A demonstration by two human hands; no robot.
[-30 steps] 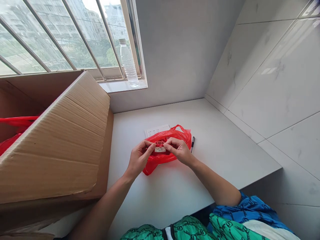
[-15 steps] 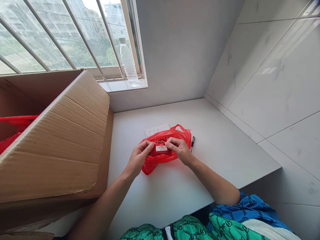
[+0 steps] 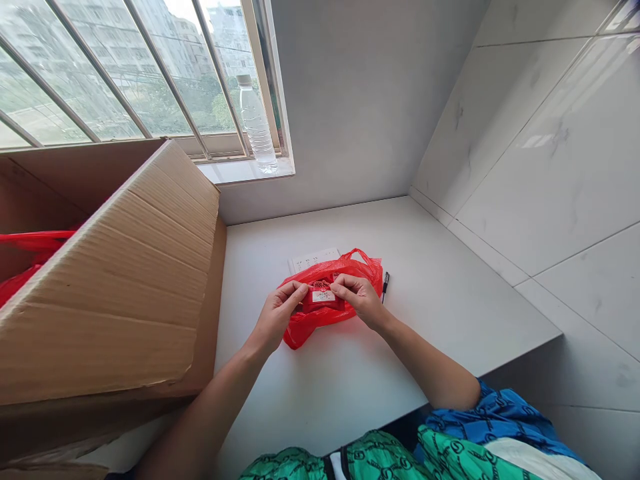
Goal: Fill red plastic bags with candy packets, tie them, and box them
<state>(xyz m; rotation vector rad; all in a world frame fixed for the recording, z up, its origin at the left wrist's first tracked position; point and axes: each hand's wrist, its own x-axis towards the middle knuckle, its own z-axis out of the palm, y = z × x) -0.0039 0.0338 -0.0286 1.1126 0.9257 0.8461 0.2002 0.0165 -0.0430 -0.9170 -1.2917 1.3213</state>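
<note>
A small red packet with a white label (image 3: pixel 323 296) is stretched between my two hands, above an opened red plastic bag (image 3: pixel 300 331) on the white tabletop. My left hand (image 3: pixel 278 311) pinches the packet's upper left corner between thumb and finger. At the upper right corner, my right hand (image 3: pixel 361 300) does the same. More dark red packaging shows inside the bag around the packet, too covered to make out. The print on the label is too small to read.
A sheet of printed paper (image 3: pixel 314 259) lies partly under the bag, and a black pen (image 3: pixel 385 287) lies to its right. A large cardboard box (image 3: pixel 125 280) with red bags inside stands at left. A water bottle (image 3: pixel 258 130) stands on the windowsill.
</note>
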